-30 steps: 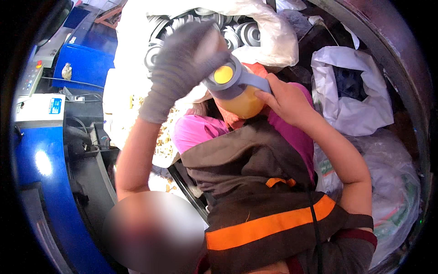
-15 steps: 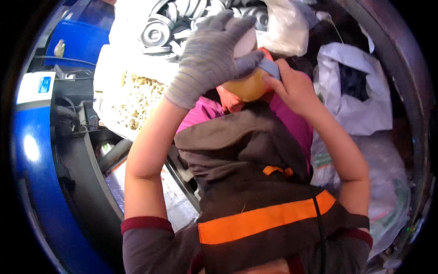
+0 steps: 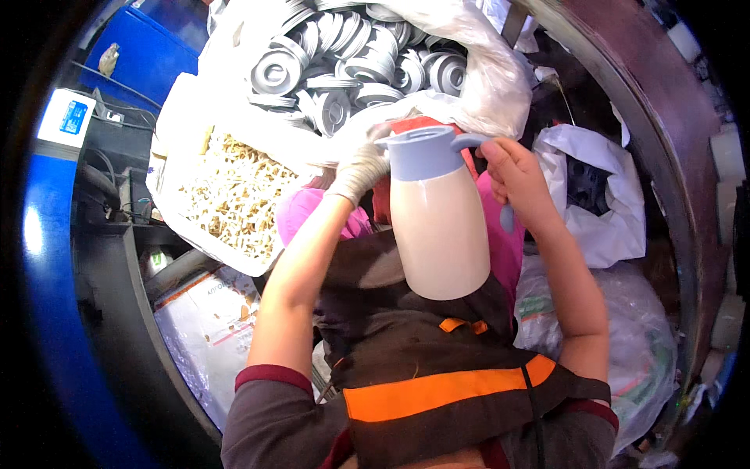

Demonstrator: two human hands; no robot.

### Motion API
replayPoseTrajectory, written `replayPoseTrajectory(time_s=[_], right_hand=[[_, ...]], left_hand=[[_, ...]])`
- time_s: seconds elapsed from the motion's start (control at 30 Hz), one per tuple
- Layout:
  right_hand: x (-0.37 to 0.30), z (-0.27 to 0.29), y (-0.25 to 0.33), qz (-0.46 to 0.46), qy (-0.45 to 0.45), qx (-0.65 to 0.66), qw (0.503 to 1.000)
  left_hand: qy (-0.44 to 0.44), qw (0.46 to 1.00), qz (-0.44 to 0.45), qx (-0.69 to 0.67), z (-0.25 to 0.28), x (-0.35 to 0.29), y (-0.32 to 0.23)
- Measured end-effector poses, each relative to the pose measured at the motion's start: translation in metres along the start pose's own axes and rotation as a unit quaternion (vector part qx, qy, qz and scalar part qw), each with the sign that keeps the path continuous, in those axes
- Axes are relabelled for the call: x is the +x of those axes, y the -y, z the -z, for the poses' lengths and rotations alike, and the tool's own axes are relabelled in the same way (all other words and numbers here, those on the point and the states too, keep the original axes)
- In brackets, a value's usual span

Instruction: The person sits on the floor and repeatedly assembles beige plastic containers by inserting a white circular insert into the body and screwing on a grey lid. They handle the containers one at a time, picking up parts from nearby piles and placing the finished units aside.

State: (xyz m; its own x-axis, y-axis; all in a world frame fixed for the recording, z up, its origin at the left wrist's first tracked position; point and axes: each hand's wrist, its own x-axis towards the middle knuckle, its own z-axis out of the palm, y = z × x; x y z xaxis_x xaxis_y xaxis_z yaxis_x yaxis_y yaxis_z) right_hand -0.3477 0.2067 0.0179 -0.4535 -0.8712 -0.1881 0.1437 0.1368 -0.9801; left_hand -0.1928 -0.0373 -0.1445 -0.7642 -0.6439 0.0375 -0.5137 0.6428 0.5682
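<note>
A thermos jug [image 3: 439, 227] with a cream body and a blue-grey collar is held over my lap, its broad base toward me. My right hand [image 3: 512, 176], bare, is closed round the blue-grey handle at the jug's right. My left hand [image 3: 361, 173], in a pale knitted glove, is against the collar beside the spout. Its fingers are partly hidden behind the jug and washed out by light, but they appear to grip it. Behind the collar shows some red-orange material [image 3: 422, 123].
Beyond my hands, a white bag [image 3: 500, 86] is full of grey round lids [image 3: 332, 111]. At left, another white bag [image 3: 176, 117] holds small beige pieces [image 3: 234, 195]. A white bag with dark parts [image 3: 586, 187] stands at right. Blue machinery [image 3: 47, 258] borders the left.
The jug has turned so its cream side and collar now face me, with its base toward my body. My left hand has gone from spread over it to beside the spout.
</note>
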Motion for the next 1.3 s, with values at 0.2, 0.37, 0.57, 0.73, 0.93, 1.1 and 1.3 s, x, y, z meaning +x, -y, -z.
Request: replayPoseTrajectory(time_s=[0.2, 0.37, 0.57, 0.73, 0.93, 1.1, 1.3], right_hand=[[0.024, -0.009, 0.005, -0.054, 0.038, -0.048, 0.997], [0.068, -0.073, 0.012, -0.02, 0.184, -0.158, 0.97], [0.174, -0.139, -0.028, -0.02, 0.242, -0.079, 0.967], [0.295, -0.176, -0.085, 0.155, 0.109, -0.314, 0.93], [0.367, -0.174, -0.132, 0.208, -0.012, -0.586, 0.783], [0.298, -0.151, -0.084, 0.345, -0.032, -0.545, 0.764], [0.126, -0.051, -0.056, 0.35, 0.054, -0.576, 0.737]], left_hand=[[0.054, 0.882, 0.019, -0.467, 0.058, -0.015, -0.021], [0.164, 0.922, 0.04, -0.348, 0.133, -0.073, -0.058], [-0.032, 0.876, 0.135, -0.463, 0.135, -0.123, 0.005], [-0.154, 0.702, 0.176, -0.673, 0.102, -0.169, 0.051], [-0.179, 0.519, 0.147, -0.823, 0.106, -0.15, 0.036], [-0.247, 0.569, 0.098, -0.778, 0.106, -0.154, 0.052], [-0.207, 0.403, 0.056, -0.89, 0.104, -0.145, 0.065]])
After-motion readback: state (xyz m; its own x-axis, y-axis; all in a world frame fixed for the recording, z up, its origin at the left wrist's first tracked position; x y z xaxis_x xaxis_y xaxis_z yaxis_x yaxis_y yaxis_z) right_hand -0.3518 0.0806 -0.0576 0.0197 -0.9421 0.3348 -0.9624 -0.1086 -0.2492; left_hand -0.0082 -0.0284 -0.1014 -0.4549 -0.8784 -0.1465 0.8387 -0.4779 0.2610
